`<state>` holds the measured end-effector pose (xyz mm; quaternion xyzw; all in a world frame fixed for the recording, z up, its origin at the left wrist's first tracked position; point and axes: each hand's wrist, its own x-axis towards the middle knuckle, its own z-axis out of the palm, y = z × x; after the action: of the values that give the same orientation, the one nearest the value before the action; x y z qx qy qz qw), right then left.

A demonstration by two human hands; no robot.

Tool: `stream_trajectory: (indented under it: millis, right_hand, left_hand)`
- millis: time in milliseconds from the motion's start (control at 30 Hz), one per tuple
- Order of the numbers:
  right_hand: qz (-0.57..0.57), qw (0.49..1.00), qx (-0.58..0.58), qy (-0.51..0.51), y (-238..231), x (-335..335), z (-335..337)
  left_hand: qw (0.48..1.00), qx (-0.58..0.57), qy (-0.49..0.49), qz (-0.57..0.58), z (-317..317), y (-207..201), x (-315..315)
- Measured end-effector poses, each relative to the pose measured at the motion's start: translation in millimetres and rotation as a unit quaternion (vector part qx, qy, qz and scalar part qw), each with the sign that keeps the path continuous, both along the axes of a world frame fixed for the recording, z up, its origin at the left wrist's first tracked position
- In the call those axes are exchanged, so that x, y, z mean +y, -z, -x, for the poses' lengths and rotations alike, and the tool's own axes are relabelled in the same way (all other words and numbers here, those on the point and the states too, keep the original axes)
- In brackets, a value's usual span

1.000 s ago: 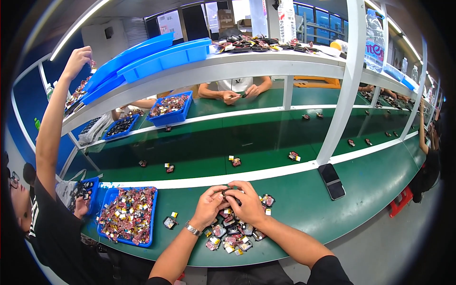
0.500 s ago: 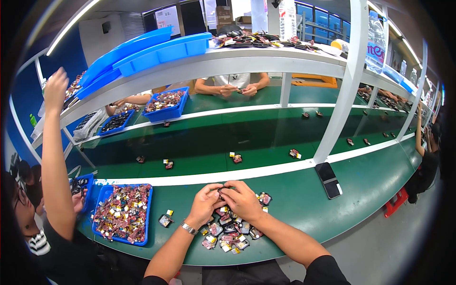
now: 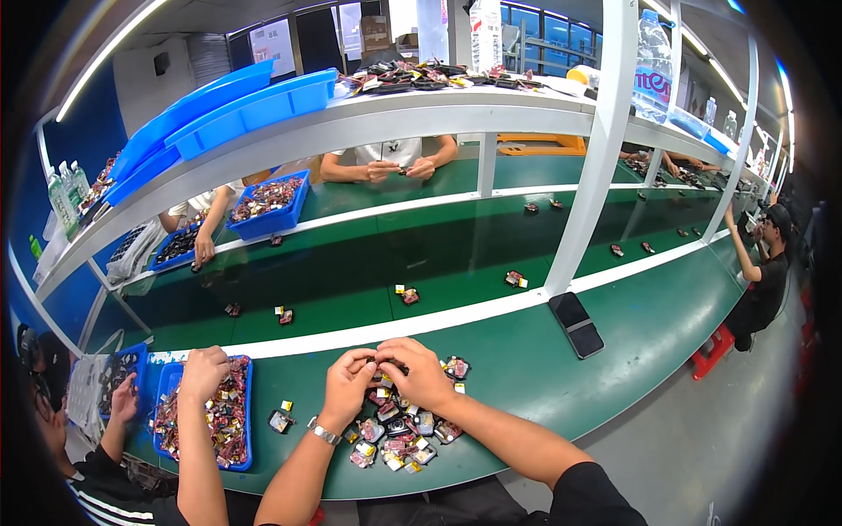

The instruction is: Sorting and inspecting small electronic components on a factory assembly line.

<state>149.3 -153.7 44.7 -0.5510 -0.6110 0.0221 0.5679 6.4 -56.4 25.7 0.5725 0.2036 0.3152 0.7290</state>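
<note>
My left hand, with a metal-banded watch on its wrist, and my right hand meet above a pile of small electronic modules. Between their fingertips they pinch a small dark piece, mostly covered by the fingers, so its kind does not show clearly. The modules in the pile have black casings, reddish boards and white-yellow tabs. One single module lies apart, left of my left wrist.
A blue bin full of similar modules stands at left, with a co-worker's hand over it. A dark folded phone lies at right beside a white post. Modules dot the green belt. A shelf spans above.
The co-worker's raised arm at left has come down to the blue bin. Across the belt, another person's hand reaches forward at left. My view has shifted; my hands keep their pinch.
</note>
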Motion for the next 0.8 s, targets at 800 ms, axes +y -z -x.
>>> stream_trajectory:
  millis: [800]
  right_hand:
    - [0.198,0.925,-0.095,0.31,22,88,-116]
  left_hand:
    - [0.911,0.106,-0.164,-0.362,12,-15,8]
